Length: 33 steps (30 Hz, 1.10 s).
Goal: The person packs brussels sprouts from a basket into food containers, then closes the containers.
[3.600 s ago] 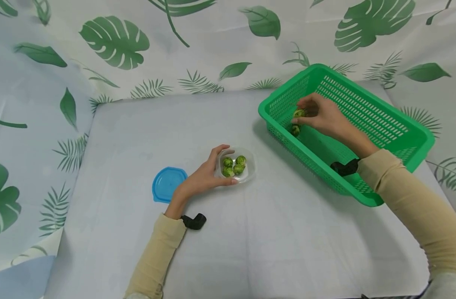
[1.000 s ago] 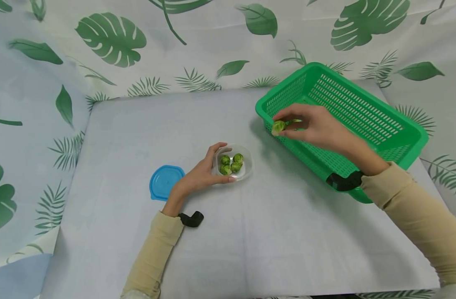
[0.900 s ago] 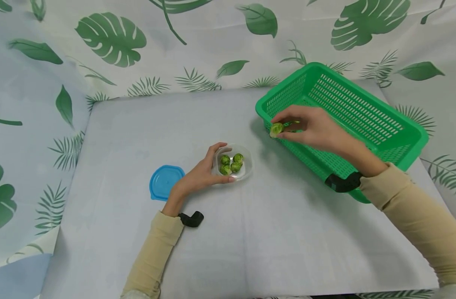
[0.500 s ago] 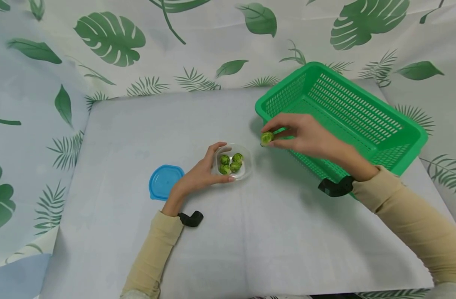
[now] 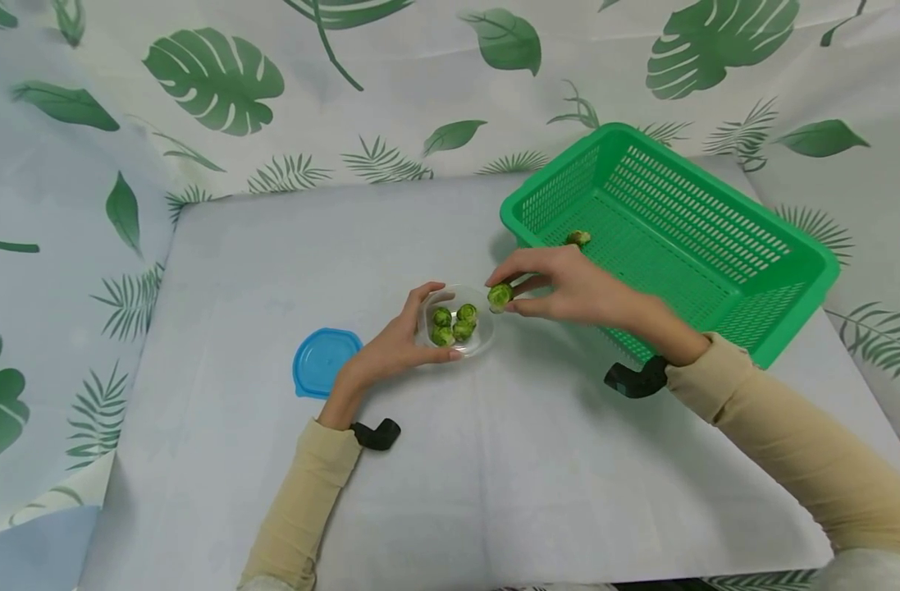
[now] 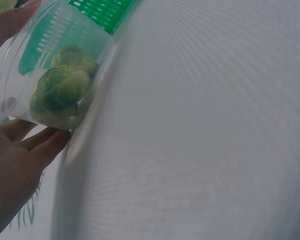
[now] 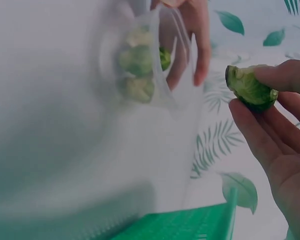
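Note:
My left hand [image 5: 398, 343] grips a small clear plastic container [image 5: 488, 338] on the table, thumb on the near side and fingers round the far side. Several Brussels sprouts [image 5: 463, 330] lie inside it, also visible through its wall in the left wrist view. Between thumb and fingertips my right hand [image 5: 571, 287] pinches another Brussels sprout [image 5: 500, 295], just right of the container's rim. In the right wrist view that pinched sprout [image 7: 252, 89] shows its pale cut end, apart from the container [image 7: 172, 55].
A green slotted basket [image 5: 789, 254] stands at the right, partly under my right forearm. Near its left end lies a browned sprout [image 5: 578, 238], partly hidden by the basket's rim. Left of the container, a blue lid [image 5: 326, 361] lies flat, close to my left wrist.
My right hand has lifted a sprout out of the basket and carried it left and nearer, up to the container. The left hand keeps its grip there.

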Tool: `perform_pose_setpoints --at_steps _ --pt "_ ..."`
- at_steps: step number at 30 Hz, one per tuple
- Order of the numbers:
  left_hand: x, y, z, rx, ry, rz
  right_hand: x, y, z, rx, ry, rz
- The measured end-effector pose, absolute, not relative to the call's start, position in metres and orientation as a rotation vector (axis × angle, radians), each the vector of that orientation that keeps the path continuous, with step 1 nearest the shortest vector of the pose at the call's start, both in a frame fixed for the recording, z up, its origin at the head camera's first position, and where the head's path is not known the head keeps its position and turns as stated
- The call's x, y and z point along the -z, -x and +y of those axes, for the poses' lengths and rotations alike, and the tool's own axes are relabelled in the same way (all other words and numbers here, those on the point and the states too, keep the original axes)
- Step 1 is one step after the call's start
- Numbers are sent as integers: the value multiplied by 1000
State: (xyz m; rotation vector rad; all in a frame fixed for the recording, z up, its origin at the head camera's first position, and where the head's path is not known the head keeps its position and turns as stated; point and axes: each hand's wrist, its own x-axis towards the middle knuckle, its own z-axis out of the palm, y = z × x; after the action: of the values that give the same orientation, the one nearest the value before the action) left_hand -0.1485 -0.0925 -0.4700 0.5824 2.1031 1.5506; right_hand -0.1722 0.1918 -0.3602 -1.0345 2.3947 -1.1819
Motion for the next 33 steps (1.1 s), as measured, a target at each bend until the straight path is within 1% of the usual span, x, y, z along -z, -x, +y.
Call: perform_pose_setpoints --at_steps 10,25,33 --pt "473 149 -94 -1544 -570 2110 376 171 174 1089 1077 2354" --pt "474 149 -95 -1553 -598 2097 388 173 158 943 1168 2277" --pt "474 149 -95 -1555 -592 2097 392 172 152 907 1144 2253"
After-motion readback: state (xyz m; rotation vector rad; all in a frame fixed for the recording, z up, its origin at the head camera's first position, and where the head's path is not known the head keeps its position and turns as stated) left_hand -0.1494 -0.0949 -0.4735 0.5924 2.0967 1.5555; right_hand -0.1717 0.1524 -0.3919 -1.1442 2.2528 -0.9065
